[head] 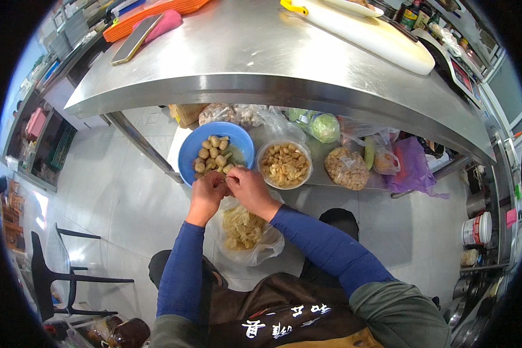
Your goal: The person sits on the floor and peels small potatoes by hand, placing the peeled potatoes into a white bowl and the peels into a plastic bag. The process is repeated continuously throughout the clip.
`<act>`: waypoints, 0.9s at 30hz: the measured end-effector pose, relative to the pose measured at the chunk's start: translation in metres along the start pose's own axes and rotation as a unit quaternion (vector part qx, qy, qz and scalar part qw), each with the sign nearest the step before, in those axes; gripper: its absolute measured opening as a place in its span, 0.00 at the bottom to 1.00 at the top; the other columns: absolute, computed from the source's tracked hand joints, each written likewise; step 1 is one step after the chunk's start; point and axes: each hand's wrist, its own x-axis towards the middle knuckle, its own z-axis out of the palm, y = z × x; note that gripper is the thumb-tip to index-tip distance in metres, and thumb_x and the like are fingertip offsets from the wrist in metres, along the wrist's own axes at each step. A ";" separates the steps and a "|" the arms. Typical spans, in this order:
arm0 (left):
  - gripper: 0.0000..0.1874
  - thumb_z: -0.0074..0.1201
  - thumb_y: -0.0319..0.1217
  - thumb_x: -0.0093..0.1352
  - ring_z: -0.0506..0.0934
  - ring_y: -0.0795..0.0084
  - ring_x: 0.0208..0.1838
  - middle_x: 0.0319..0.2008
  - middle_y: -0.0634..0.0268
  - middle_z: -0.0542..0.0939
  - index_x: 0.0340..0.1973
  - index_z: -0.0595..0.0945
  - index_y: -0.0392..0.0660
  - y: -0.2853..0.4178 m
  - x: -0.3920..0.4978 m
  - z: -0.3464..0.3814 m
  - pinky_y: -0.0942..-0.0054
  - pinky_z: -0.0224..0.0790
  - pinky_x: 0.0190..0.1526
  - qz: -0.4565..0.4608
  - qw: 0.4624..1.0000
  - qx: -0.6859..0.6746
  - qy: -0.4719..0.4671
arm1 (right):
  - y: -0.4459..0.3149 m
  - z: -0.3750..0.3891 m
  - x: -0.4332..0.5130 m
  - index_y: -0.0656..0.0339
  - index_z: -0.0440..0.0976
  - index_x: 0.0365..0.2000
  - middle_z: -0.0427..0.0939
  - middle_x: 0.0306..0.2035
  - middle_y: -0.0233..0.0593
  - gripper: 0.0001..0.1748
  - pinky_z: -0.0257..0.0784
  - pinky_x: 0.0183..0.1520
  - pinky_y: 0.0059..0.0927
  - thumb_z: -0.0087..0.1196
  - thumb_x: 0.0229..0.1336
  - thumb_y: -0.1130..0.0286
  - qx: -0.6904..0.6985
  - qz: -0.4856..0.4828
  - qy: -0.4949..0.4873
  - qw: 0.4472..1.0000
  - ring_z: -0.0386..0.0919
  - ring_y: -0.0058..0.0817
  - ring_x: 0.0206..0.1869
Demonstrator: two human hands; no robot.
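My left hand (208,194) and my right hand (251,188) meet at the near rim of a blue plastic basin (187,143). Their fingertips pinch together on a small piece, mostly hidden by the fingers, which looks like garlic. Round tan bulbs with short stems, seemingly garlic bulbs (214,153), lie in some liquid in the basin. Right of it stands a white round tub (311,167) full of pale peeled cloves (286,164). Below my hands, an open clear plastic bag (261,252) on the floor holds yellowish skins (243,228).
A steel table (243,52) overhangs the basin; its front edge (261,87) lies just beyond. On top are a phone (137,39) and a white cutting board (365,35). The lower shelf holds cabbage (324,127), a bagged pale food (346,168) and a purple bag (413,167). A chair (61,274) stands left.
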 end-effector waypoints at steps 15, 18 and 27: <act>0.02 0.61 0.21 0.69 0.85 0.70 0.27 0.24 0.57 0.86 0.35 0.83 0.34 0.001 -0.003 0.002 0.68 0.77 0.31 0.060 0.995 0.065 0.048 | 0.000 -0.010 -0.003 0.65 0.77 0.35 0.83 0.34 0.57 0.09 0.76 0.41 0.53 0.58 0.66 0.69 0.045 0.008 -0.046 0.998 0.83 0.60 0.40; 0.04 0.61 0.21 0.69 0.83 0.75 0.28 0.25 0.59 0.84 0.32 0.82 0.32 0.011 -0.011 -0.001 0.70 0.76 0.31 0.040 0.999 -0.016 0.017 | -0.007 -0.013 -0.001 0.65 0.77 0.34 0.84 0.33 0.54 0.07 0.76 0.40 0.53 0.56 0.65 0.70 0.065 0.022 -0.056 0.996 0.83 0.57 0.38; 0.02 0.58 0.21 0.73 0.80 0.75 0.28 0.30 0.63 0.84 0.36 0.81 0.39 0.016 -0.032 0.003 0.73 0.75 0.33 -0.001 0.964 -0.246 0.096 | -0.020 -0.010 -0.004 0.64 0.77 0.34 0.78 0.25 0.33 0.10 0.73 0.33 0.30 0.56 0.69 0.67 0.206 0.294 0.051 0.932 0.76 0.21 0.28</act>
